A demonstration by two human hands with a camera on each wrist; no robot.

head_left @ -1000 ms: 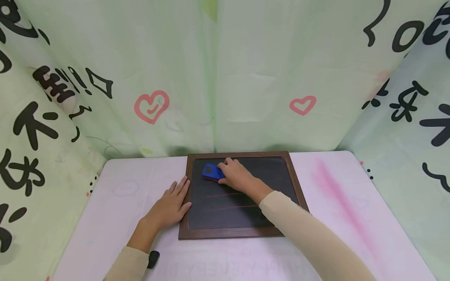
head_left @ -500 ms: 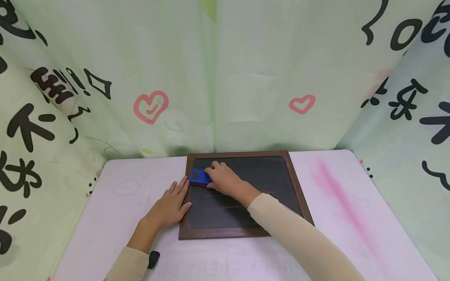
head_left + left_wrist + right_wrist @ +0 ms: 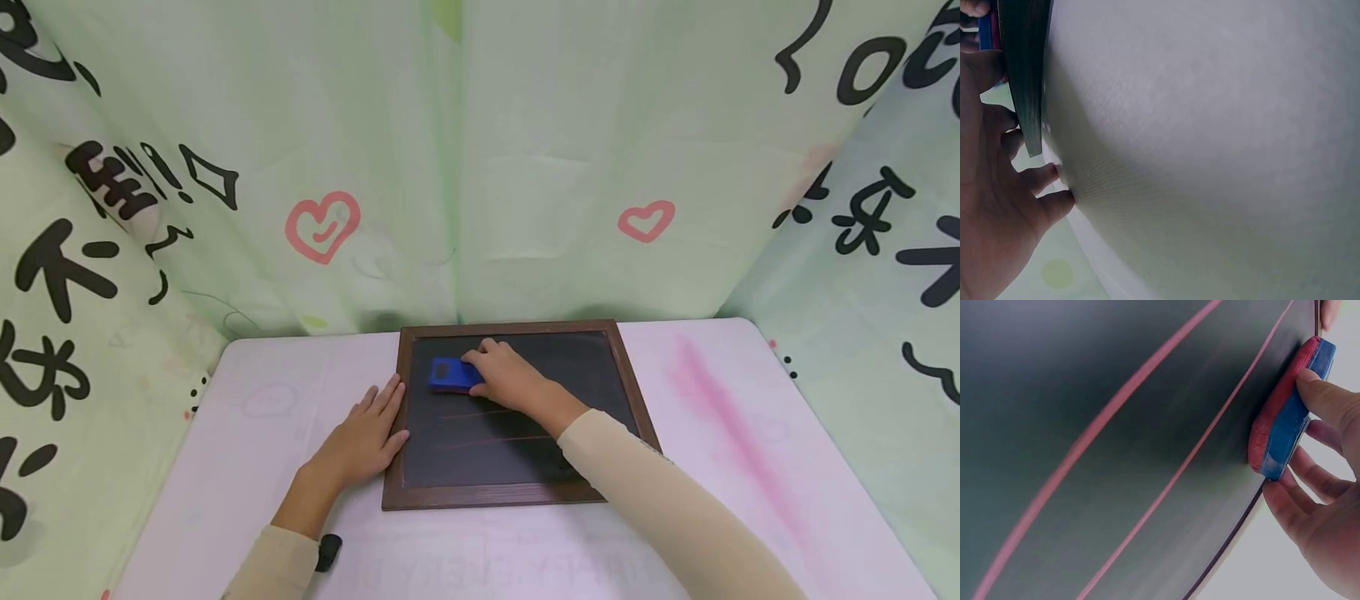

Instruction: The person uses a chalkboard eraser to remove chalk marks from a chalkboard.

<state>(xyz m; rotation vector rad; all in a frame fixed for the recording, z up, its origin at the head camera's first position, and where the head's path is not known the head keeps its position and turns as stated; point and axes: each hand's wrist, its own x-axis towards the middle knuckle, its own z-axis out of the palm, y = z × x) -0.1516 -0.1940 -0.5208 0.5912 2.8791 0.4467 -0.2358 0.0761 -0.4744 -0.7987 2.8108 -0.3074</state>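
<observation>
A blackboard (image 3: 517, 467) in a brown wooden frame lies on the table, with two thin red lines across its lower half. My right hand (image 3: 513, 377) grips a blue eraser (image 3: 450, 372) on the upper left part of the board. In the right wrist view the eraser's red felt side (image 3: 1272, 419) faces the board surface, and thumb and fingers hold the blue back from both sides. My left hand (image 3: 360, 437) rests at the left side of the frame, fingers extended and thumb on the frame edge. Some of its fingertips touch the tabletop in the left wrist view.
The white table (image 3: 735, 450) bears a pink smear to the right of the board. Pale green curtains (image 3: 525, 167) with black characters and red hearts hang behind and at both sides. A small black object (image 3: 327, 552) sits at the left wrist.
The right hand slid the eraser left to the frame's left edge, then back right to slightly below its first place. The left hand stayed put.
</observation>
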